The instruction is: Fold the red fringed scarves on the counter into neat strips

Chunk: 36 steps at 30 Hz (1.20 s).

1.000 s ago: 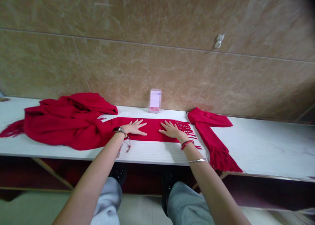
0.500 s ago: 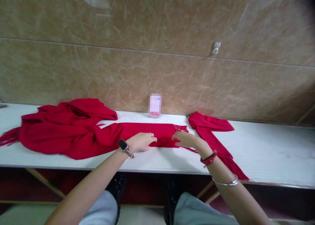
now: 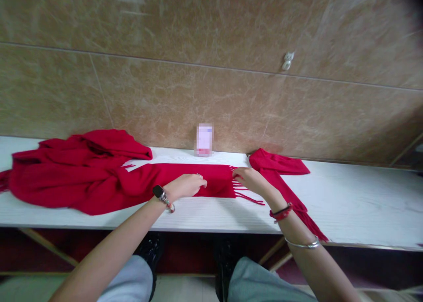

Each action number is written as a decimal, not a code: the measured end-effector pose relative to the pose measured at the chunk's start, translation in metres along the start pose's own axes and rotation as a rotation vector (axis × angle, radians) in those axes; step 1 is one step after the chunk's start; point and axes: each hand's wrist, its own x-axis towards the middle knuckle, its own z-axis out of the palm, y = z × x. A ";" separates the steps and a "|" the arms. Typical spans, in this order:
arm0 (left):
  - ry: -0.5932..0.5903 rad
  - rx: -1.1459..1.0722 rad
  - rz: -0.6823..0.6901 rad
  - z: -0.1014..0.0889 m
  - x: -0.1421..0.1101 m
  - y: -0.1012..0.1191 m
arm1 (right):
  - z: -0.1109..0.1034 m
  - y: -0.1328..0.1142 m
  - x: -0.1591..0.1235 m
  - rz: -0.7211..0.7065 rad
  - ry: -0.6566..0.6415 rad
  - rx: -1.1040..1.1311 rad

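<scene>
A red fringed scarf (image 3: 218, 178) lies along a white bench, its right part spread flat and its left part in loose folds. My left hand (image 3: 188, 185) rests palm down on the flat part, fingers loosely bent and not gripping the cloth. At the fringed end, my right hand (image 3: 249, 178) has its bent fingertips together on the upper corner of the scarf. Its thumb is mostly hidden. Several fringe strands hang out below that hand, over the white surface. A second, folded red scarf (image 3: 279, 162) lies just right of it, partly behind my right wrist.
The narrow white bench (image 3: 360, 205) runs along a brown marbled wall (image 3: 165, 99). A blurred upright card or phone (image 3: 204, 139) leans against the wall behind the scarf. A small white cat-shaped figure (image 3: 288, 61) is fixed higher up. My shoes are below the front edge.
My right hand has moved up to the scarf's upper fringed corner, and its fingers have drawn together. The lower fringe strands now show more. My left hand stays on the cloth. The view has shifted slightly.
</scene>
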 end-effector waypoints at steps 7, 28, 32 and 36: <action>0.111 0.001 -0.102 -0.003 0.007 0.021 | 0.002 -0.004 0.001 -0.019 0.248 0.197; 0.159 -0.075 -0.263 0.010 0.018 0.033 | 0.013 -0.001 -0.005 -0.024 0.323 0.256; 0.224 -0.220 -0.255 -0.002 0.016 0.015 | 0.012 0.000 -0.006 -0.033 0.330 0.264; 0.246 -0.224 -0.276 -0.011 0.010 0.003 | 0.010 -0.007 -0.007 -0.074 0.316 0.285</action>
